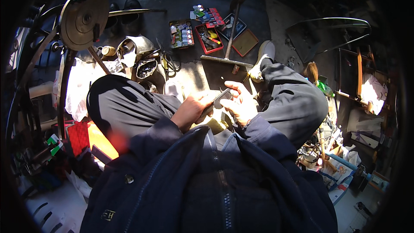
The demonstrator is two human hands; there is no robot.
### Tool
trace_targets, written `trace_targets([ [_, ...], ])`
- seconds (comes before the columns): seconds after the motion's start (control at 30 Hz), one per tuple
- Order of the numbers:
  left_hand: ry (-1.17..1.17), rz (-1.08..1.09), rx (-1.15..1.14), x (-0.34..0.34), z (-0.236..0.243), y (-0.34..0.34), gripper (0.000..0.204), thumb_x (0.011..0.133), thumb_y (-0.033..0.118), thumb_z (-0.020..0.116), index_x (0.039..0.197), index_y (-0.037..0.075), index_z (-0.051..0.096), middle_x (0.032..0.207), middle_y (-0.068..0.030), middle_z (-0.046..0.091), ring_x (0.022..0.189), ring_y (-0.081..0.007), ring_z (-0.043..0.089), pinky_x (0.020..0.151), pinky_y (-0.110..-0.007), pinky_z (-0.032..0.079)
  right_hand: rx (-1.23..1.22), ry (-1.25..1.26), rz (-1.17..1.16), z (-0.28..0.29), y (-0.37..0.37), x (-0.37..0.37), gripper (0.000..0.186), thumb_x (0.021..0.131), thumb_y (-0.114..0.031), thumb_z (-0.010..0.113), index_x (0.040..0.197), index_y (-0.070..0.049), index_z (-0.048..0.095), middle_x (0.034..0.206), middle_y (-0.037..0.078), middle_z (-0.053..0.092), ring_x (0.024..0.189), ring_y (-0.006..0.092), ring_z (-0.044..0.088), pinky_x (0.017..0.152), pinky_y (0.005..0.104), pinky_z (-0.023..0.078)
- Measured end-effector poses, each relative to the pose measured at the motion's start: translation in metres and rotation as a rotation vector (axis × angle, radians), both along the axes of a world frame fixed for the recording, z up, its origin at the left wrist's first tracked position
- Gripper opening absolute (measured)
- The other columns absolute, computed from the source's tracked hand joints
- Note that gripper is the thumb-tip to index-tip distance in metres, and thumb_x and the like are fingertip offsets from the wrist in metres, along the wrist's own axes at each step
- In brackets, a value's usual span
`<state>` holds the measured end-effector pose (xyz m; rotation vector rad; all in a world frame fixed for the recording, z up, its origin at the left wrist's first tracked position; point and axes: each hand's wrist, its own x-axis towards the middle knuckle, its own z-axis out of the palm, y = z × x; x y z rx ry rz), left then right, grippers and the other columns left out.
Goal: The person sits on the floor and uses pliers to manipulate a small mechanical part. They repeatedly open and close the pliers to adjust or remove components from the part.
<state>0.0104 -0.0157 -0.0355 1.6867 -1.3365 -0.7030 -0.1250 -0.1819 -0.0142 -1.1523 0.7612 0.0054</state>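
In front of my lap, both hands are close together around a small dark piece (222, 98) with a rounded end; its exact kind cannot be made out. My left hand (194, 107) is closed on it from the left. From the right, the bent thumb and fingers of my right hand (241, 104) pinch its edge. A pale yellowish thing (217, 124) lies in my lap just beneath the hands, partly hidden by them. Sunlight falls brightly on the right hand.
Ahead on the floor are a red box of tools (208, 39), a box of small packets (181, 34) and a T-shaped metal stand (228, 56). A machine with a round metal wheel (84, 18) rises at left. A cloth bag (136, 48) lies nearby. Clutter lines the right.
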Motion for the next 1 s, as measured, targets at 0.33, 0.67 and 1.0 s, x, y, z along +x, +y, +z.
trace_targets([
  [0.33,0.840,0.262,0.307,-0.013,-0.004,-0.004,0.030,0.106,0.025,0.045,0.109,0.001,0.063,0.090,-0.0111,0.069,0.073,-0.0161,0.062,0.070,-0.031,0.051,-0.446,-0.081,0.343,0.018,-0.002,0.009,0.062,0.085,0.009,0.059,0.144,-0.006,0.052,0.110,0.004,0.059,0.102,0.0119,0.058,0.094,0.0264,0.049],
  [0.67,1.407,0.423,0.444,-0.011,0.042,-0.013,0.063,0.107,0.063,0.029,0.119,0.012,0.065,0.101,-0.0018,0.070,0.077,-0.0075,0.060,0.066,-0.023,0.048,-0.289,-0.051,0.313,0.019,0.006,0.010,0.064,0.090,0.010,0.055,0.151,-0.003,0.042,0.136,0.013,0.060,0.122,0.0211,0.060,0.108,0.0356,0.046],
  [1.0,1.530,0.321,0.436,-0.007,0.019,-0.007,0.076,0.097,0.078,0.037,0.115,0.010,0.067,0.092,-0.0047,0.071,0.073,-0.0097,0.062,0.060,-0.023,0.048,-0.515,-0.233,0.432,0.022,0.005,0.008,0.061,0.091,0.009,0.047,0.150,-0.005,0.046,0.138,0.017,0.058,0.130,0.0268,0.055,0.111,0.0358,0.042],
])
